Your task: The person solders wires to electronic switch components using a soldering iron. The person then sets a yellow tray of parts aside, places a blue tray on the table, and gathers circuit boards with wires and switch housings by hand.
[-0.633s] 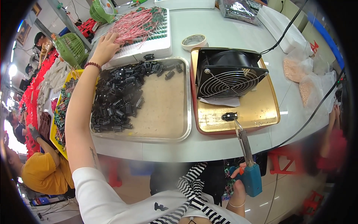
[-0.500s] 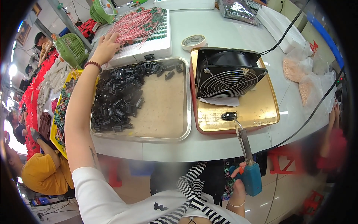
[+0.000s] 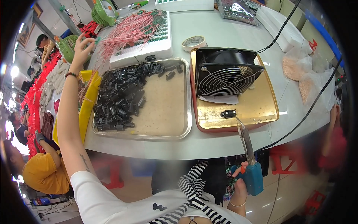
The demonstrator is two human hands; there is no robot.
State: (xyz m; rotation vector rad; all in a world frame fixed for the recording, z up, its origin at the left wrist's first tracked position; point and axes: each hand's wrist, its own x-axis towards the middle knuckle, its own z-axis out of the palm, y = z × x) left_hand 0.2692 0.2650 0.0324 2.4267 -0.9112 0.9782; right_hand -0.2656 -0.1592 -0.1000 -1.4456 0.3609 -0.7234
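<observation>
A pale worktable (image 3: 160, 149) curved across a busy workroom, where a co-worker in a yellow shirt (image 3: 43, 171) sat off to the left near a long heap of red parts (image 3: 35, 93). On the table, a metal tray (image 3: 189, 100) held a pile of black plastic housings (image 3: 119, 95) along its left side and back. Beyond it lay a white foam tray (image 3: 151, 53) topped with pink wires (image 3: 130, 31) and green ends in rows, and a roll of masking tape (image 3: 193, 43) rested nearby. The left hand (image 3: 81, 47) was raised just left of the foam tray, above the yellow bin (image 3: 88, 100), its thumb and forefinger nearly together on a small green piece (image 3: 97, 40) at the fingertips; the other fingers were loosely bent. The right hand (image 3: 240, 188) was wrapped around the handle of a teal soldering gun (image 3: 254, 179), a finger at its orange trigger. The gun's thin tip pointed up to just beside a single black housing (image 3: 228, 114), which lay on a gold tin lid (image 3: 261, 106) in front of a black fan (image 3: 227, 82) with a wire grille. Clear bags of beige pellets (image 3: 296, 68) stood farther right.
</observation>
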